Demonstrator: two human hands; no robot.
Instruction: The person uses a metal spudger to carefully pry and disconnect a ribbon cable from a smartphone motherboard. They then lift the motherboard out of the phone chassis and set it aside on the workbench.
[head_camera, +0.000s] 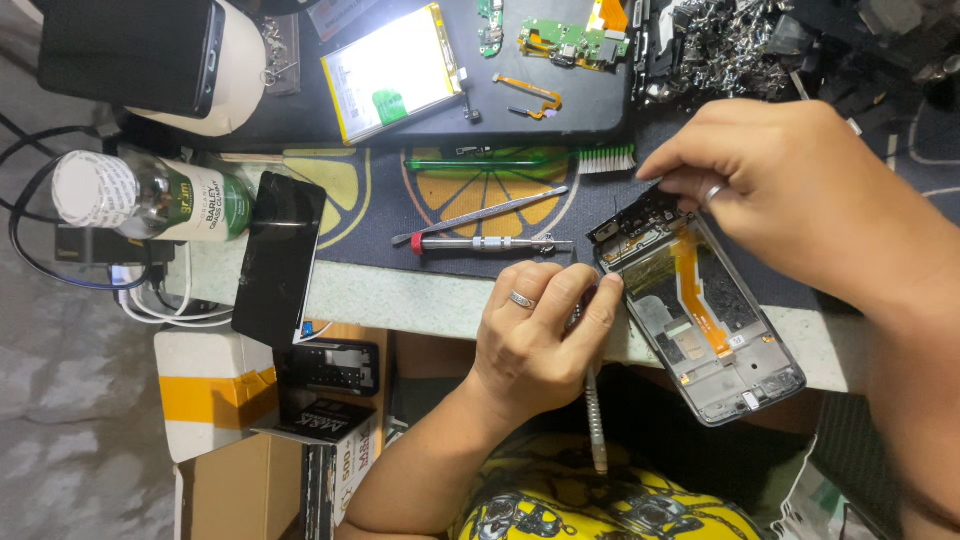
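Phone: opened phone frame (705, 320) with an orange flex cable, lying slantwise at the table edge (400, 298), just right of the left hand and under the right hand.
Right hand: right hand (790, 190) fingers pinched together on the frame's top end.
Left hand: left hand (540, 335) clamped around a tool (596, 420), its tip at the frame's upper left corner.
Screwdriver: red-tipped screwdriver (480, 243) beside tweezers (480, 215), just above the left hand.

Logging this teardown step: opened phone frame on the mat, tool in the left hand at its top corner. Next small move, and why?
Probably ease the tool tip a little further along the top edge of the phone frame. The left hand holds the tip at the upper left corner, while the right hand pinches the top end, steadying it. The orange flex cable looks still in place.
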